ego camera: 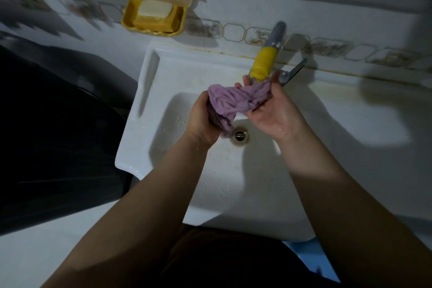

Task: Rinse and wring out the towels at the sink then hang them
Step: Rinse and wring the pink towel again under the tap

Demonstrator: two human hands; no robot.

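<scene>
**Wringing under way, hanging still ahead**

Both hands grasp one twisted purple towel over the sink, below the tap: left hand clenched on its lower end, right hand cupping the upper. No water visibly runs, so rinsing looks done; hanging remains.

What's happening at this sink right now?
A person holds a bunched purple towel over the white sink, just above the drain. The left hand grips its lower end; the right hand holds the other end under the yellow-wrapped faucet. No water stream is visible. A yellow soap dish is mounted on the wall. Nothing is hung yet.
</scene>
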